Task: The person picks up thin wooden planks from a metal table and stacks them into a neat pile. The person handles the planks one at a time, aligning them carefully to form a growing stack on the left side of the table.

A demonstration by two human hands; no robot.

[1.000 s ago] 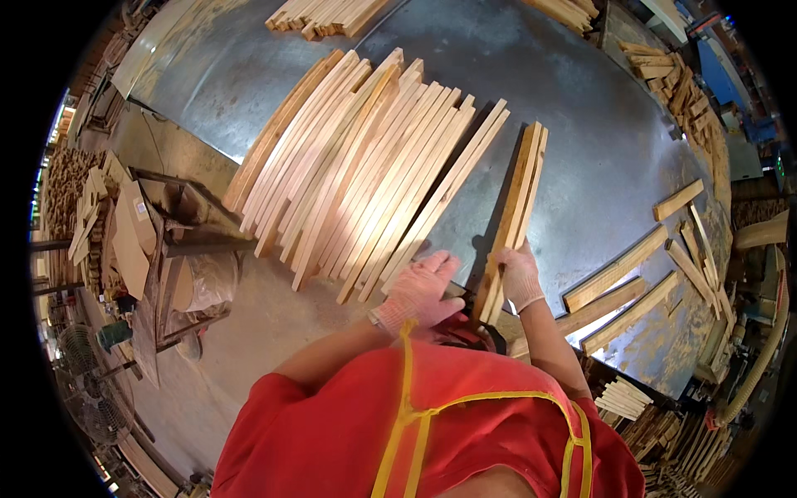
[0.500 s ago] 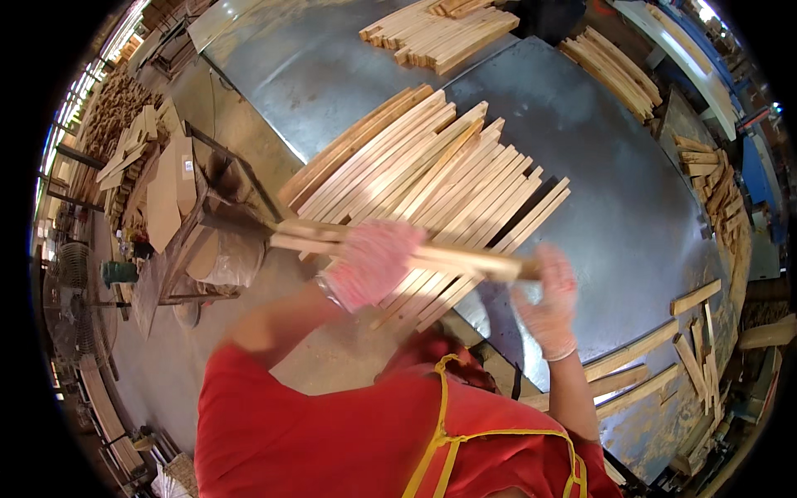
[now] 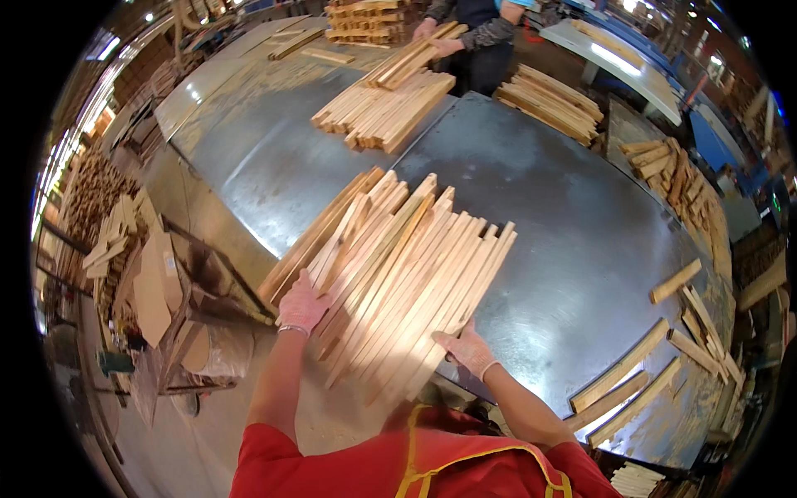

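Left hand in a thin pale pinkish glove (image 3: 304, 305) sits against the left side of a row of long pale wooden strips (image 3: 415, 282); right hand in a matching glove (image 3: 469, 347) is at its right side, thumb on top. Can't tell if fingers curl under. Row lies on a dark grey metal tabletop (image 3: 564, 266), near ends blurred, past the edge. Browner wooden strips (image 3: 320, 239) on its left. Far side: co-worker's hands (image 3: 449, 45) hold strips over a second pale wooden stack (image 3: 382, 112). Short curved wooden slats (image 3: 620, 365) at right.
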